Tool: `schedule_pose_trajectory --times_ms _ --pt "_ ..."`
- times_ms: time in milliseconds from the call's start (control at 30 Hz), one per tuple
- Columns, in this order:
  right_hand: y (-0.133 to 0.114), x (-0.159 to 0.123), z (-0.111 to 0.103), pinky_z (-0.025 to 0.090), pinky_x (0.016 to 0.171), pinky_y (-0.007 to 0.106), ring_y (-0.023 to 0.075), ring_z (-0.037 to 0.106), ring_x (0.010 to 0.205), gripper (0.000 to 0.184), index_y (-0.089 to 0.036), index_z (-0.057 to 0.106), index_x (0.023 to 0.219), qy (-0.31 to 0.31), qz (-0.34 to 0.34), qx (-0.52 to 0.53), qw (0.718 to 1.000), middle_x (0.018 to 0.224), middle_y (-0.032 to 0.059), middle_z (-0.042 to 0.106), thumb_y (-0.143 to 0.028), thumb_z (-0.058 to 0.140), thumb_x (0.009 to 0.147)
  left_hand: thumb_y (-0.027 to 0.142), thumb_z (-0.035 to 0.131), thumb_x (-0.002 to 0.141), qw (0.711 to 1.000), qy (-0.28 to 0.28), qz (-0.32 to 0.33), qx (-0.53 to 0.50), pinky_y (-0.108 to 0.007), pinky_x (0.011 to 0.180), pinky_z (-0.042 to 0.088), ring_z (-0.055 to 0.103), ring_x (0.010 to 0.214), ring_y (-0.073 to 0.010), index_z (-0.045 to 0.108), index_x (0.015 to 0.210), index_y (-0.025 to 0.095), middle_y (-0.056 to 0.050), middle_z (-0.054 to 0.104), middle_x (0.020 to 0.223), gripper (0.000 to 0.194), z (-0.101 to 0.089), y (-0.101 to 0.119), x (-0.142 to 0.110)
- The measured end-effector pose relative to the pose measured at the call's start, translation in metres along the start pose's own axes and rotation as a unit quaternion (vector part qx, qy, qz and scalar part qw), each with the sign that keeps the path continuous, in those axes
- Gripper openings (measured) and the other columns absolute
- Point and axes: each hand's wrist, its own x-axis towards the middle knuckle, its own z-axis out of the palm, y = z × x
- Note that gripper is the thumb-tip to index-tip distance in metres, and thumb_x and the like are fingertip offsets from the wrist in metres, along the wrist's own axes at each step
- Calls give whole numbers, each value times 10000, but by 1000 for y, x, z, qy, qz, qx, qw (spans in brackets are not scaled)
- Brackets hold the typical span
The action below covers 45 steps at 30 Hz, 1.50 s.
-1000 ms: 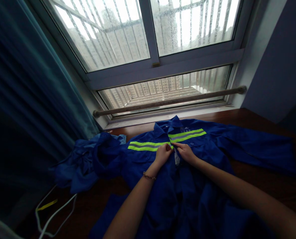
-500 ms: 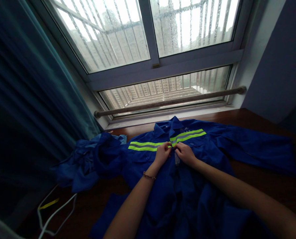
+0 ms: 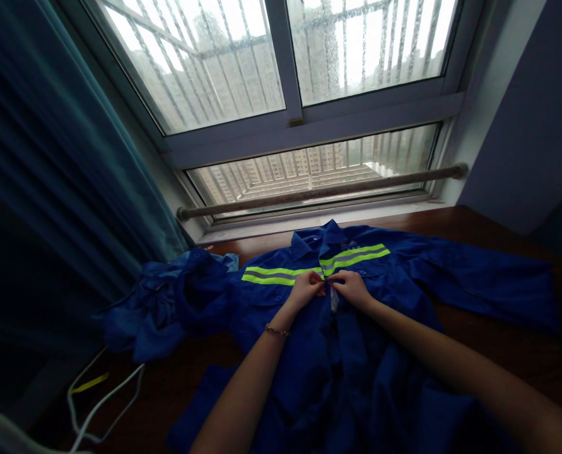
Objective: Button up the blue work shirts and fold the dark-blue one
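one blue work jacket (image 3: 304,353) lies front up on a wooden table (image 3: 446,219) beside a window (image 3: 224,75), reflective stripes (image 3: 356,256) across its chest. the left hand (image 3: 306,289), a bracelet (image 3: 277,330) at the wrist, has its grip pinched on the front opening; the right hand (image 3: 351,289) has its grip closed on cloth just beside it. whatever the chest pockets (image 3: 267,297) hold is hidden. crumpled blue clothing (image 3: 148,309) sits near a curtain (image 3: 67,157), a white cable (image 3: 94,413) close by.
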Motion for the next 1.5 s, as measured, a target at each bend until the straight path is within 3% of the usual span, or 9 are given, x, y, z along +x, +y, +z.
schedule_pose_trajectory --times_ms 200,433,700,867,1067,1200,1300,1400,1500 --pt "-10 -4 1 368 801 320 191 465 885 172 -225 696 843 70 -97 -63 991 854 61 568 -193 551 757 147 689 610 981 -25 -122 -151 -238 554 502 627 552 -149 484 697 120 -29 631 559 224 -4 7 -4" --pt "-15 -2 -6 409 787 270 151 527 858 293 -217 610 1063 27 -127 61 990 931 46 587 -178 431 834 168 683 630 971 90 -41 -217 -240 567 511 629 557 -143 474 712 130 -18 632 583 227 0 21 -6" --pt "-11 -2 -1 420 709 245 144 554 772 263 -180 639 1002 11 -112 79 991 843 49 600 -203 445 827 196 675 628 966 126 -30 -225 -247 548 503 615 532 -138 486 728 135 -18 625 591 222 10 -6 0" --pt "-13 -2 -3 429 697 249 157 591 774 316 -173 655 976 15 -92 118 989 843 39 652 -292 380 874 197 668 613 965 147 -24 -214 -242 532 496 600 503 -130 496 728 135 -6 611 567 216 10 -6 -1" --pt "-6 -2 0 448 684 248 176 620 764 226 -209 678 912 44 -27 126 991 879 22 673 -309 517 789 150 613 614 978 140 12 -152 -235 541 484 592 517 -126 493 681 145 1 605 571 137 11 6 -8" --pt "-3 -2 0 400 541 216 140 574 564 206 -194 682 834 60 -8 109 992 654 2 650 -342 565 749 134 549 653 986 133 73 -72 -219 543 465 588 544 -123 505 681 150 7 590 580 54 15 13 -15" --pt "-3 -2 -1 342 491 209 123 521 499 205 -178 656 740 67 -2 66 996 547 -11 583 -361 565 745 243 550 709 986 133 97 -23 -216 543 460 590 571 -125 515 705 152 3 582 614 97 20 15 -18" --pt "-5 -3 -1 331 511 208 117 527 518 189 -170 610 672 63 -13 22 998 553 -11 575 -329 551 755 349 579 704 985 148 87 5 -208 500 444 572 541 -119 512 691 147 5 563 604 214 23 13 -17" --pt "-7 -3 0 325 516 208 114 524 516 166 -172 586 671 51 -23 -8 998 554 -16 569 -308 548 758 328 596 687 986 156 54 -24 -204 460 428 545 492 -109 490 652 144 21 529 560 216 25 7 -11"
